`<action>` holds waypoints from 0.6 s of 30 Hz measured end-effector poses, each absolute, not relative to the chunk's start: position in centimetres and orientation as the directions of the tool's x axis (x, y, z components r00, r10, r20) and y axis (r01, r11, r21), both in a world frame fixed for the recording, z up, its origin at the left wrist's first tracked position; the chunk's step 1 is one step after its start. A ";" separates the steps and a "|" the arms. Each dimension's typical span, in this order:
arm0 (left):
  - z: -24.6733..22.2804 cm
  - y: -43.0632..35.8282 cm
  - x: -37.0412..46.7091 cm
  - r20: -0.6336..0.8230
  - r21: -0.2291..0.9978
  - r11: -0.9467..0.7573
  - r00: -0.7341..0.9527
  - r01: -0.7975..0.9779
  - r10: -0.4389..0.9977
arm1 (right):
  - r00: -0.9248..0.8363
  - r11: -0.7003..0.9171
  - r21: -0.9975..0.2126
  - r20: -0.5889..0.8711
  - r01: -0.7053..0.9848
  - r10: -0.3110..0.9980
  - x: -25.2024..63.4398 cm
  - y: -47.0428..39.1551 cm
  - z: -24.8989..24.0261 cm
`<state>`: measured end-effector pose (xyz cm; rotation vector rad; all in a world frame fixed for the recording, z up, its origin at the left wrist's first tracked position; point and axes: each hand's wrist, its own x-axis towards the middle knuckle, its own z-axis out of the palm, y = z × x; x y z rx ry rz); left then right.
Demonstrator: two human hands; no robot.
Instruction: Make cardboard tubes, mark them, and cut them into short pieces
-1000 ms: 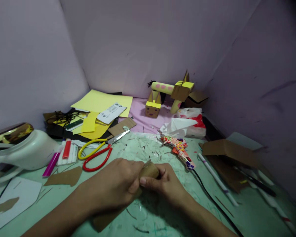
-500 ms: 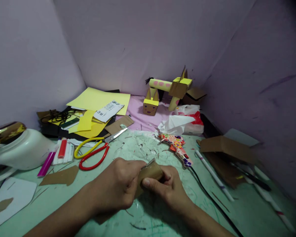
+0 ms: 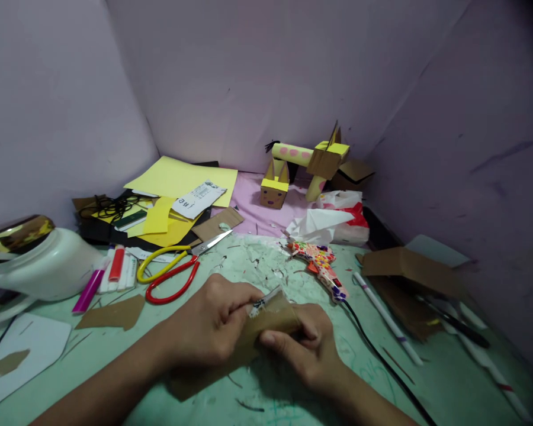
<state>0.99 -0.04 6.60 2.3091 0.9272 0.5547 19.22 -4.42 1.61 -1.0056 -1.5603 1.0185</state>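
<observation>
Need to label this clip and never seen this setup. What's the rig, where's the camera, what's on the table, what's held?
There is no robot: the grip is a person's own two bare hands. The view comes from a camera worn on the head, looking forward and down, so the arms enter from below.

The right hand holds a brown cardboard tube near one end. The left hand pinches at a pale strip on the tube.

On the green table lie scissors, a patterned glue gun with a black cord, and a purple marker. Farther back are yellow paper and a small box with a drawn face.
</observation>
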 end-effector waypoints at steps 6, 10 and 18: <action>6.7 0.1 1.3 0.170 0.723 -0.546 0.656 0.424 0.735 | -0.190 0.472 -0.825 0.432 0.310 0.881 19.4 -4.6 1.4; 7.0 0.3 1.2 0.163 0.730 -0.526 0.636 0.436 0.754 | -0.173 0.555 -0.722 0.536 0.412 0.826 19.5 -4.7 1.2; 7.8 0.1 0.9 0.145 0.723 -0.549 0.685 0.419 0.714 | -0.267 0.237 -0.966 0.204 0.099 0.942 19.5 -3.6 1.9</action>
